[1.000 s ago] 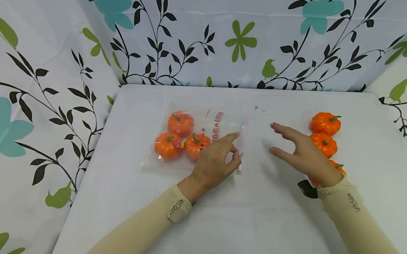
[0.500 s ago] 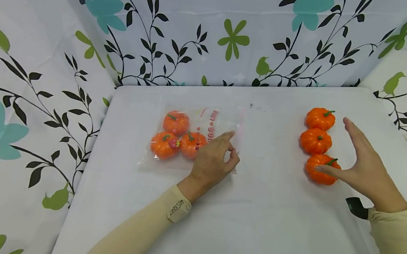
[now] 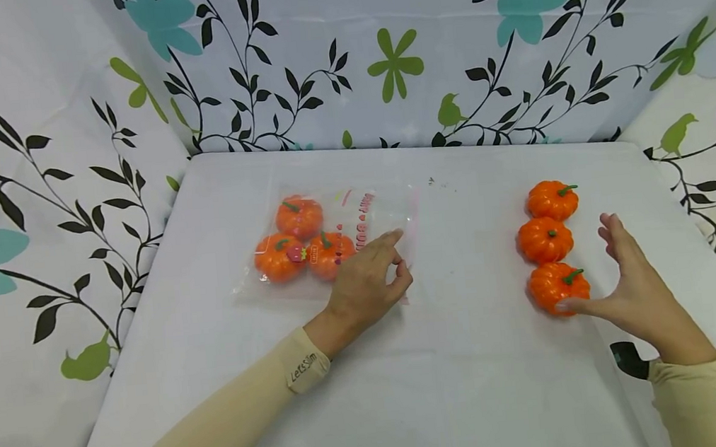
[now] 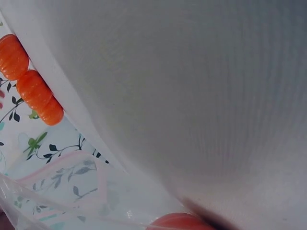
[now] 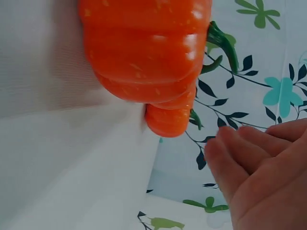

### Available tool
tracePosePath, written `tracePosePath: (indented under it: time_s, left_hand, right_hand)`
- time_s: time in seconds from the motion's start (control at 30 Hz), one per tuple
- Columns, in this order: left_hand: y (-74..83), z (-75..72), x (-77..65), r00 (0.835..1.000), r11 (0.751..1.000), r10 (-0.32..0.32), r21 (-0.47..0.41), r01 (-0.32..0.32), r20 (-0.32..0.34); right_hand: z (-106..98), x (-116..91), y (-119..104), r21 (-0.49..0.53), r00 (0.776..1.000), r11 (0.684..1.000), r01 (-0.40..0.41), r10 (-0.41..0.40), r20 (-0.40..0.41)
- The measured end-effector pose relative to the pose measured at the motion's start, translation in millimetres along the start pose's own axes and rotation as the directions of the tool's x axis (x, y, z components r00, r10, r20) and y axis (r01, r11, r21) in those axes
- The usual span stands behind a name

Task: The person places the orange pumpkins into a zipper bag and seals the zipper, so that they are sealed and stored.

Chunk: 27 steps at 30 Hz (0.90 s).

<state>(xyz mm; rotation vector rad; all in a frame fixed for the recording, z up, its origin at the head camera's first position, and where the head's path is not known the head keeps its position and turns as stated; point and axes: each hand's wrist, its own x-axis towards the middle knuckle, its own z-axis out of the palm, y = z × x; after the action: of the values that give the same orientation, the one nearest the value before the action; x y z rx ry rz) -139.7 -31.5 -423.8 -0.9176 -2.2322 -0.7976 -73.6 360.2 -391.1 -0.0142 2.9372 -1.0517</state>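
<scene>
A clear zip bag (image 3: 389,210) with pink print lies left of the table's middle, three toy pumpkins (image 3: 299,218) inside it. My left hand (image 3: 363,280) rests over its right side, thumb and a finger pinching the bag near its mouth. The left wrist view shows the bag's pink-edged mouth (image 4: 101,184) standing apart. Three more orange pumpkins with green stems (image 3: 545,239) stand in a row on the right. Beside the nearest pumpkin (image 3: 555,288), my right hand (image 3: 642,298) is spread, thumb at its front side; whether it touches cannot be told.
A white cloth covers the table (image 3: 474,384). Patterned curtains (image 3: 318,56) with leaves and flowers hang behind it and at both sides. A small dark piece (image 3: 630,361) sits at my right wrist.
My right hand has moved right and round to the outer side of the pumpkin row, its thumb now at the nearest one. My left hand stays at the bag. The head view has shifted slightly.
</scene>
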Motion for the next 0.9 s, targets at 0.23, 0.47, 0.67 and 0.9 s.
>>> tracePosePath:
  time_s: [0.23, 0.47, 0.67, 0.9]
  left_hand:
    - [1.0, -1.2, -0.1, 1.000, 1.000, -0.005, 0.000, 0.005, 0.003]
    - [1.0, -0.2, -1.3, 1.000, 1.000, -0.018, -0.010, 0.019, 0.010]
    - [1.7, 0.0, -2.3, 0.999, 0.999, -0.028, -0.018, 0.028, 0.020]
    - [3.2, 0.7, -4.1, 0.999, 0.999, -0.030, -0.015, 0.030, 0.023]
  right_hand:
    - [9.8, -2.4, 5.1, -0.121, 0.984, 0.986, -0.113, 0.128, 0.126]
    - [17.3, -9.2, 7.3, -0.175, 0.974, 0.973, -0.148, 0.174, 0.146]
    - [21.5, -11.1, 5.1, -0.196, 0.981, 0.970, -0.143, 0.166, 0.103]
    - [23.5, -12.9, -6.6, -0.151, 0.981, 0.981, -0.126, 0.145, 0.127]
